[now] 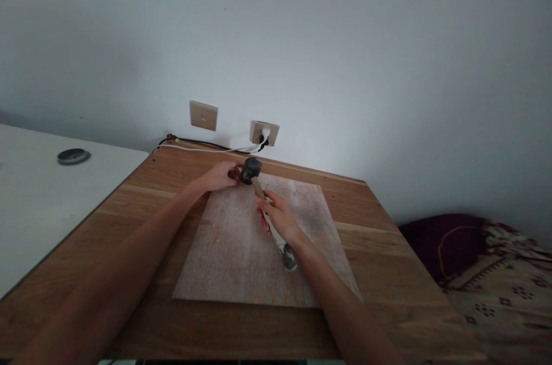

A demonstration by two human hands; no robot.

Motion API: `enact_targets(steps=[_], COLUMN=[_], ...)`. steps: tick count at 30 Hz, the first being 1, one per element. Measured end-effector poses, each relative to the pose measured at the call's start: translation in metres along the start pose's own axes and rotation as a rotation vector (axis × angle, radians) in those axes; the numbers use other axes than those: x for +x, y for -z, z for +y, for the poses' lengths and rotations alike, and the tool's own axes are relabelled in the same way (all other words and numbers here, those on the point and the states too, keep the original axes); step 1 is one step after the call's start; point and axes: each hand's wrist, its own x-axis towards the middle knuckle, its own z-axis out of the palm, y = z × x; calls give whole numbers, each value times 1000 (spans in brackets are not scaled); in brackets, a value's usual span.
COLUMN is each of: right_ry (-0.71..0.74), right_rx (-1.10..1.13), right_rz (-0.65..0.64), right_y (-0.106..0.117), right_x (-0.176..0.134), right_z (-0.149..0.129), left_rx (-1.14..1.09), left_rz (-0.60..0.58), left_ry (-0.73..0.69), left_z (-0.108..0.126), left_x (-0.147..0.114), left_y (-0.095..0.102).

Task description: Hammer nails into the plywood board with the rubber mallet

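My right hand (278,216) is wrapped round the wooden handle of a hammer (250,171). The handle slants down toward me, and its worn, pale lower end sticks out below my grip. At the far left corner of a thin, whitish wooden board (241,261), the dark, stubby hammer head sits right beside my left hand (221,176). The fingers of that hand are bent together at the board's edge; whatever they hold is hidden behind the hammer head. Small dark marks or bits show along the board's far edge, too small to name.
The board lies on a brown wooden table (383,273) against a white wall. A wall socket (264,133) holds plugs, with cables (202,148) along the table's back edge. On the white surface (38,198) at left lies a round dark dish (73,156). Patterned fabric (500,290) is at right.
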Motion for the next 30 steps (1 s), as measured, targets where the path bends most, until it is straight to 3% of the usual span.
enact_targets(steps=[3,7,13,17,22,26,30], right_ry=[-9,36,-93,-110,-98,-104,61], right_rx=[198,442,393,369,395,264,-233], right_rz=[52,248,445,450,307,212,399], right_y=[4,17,38,39,33,36,42], right_x=[-18,-61,-104,-101,-93,-96,-116], right_z=[-3,0,28,41,39,36,39], left_rx=[-24,63,281,343,326,307,230], left_rz=[-52,-23,35,20,15,12,-37], left_ry=[-3,36,19,11,33,57,78], left_z=[1,1,-4,-7,-13,-12,-11], left_x=[0,-2,-8,-12,-13,-15,-18], left_y=[4,15,33,39,41,44,51])
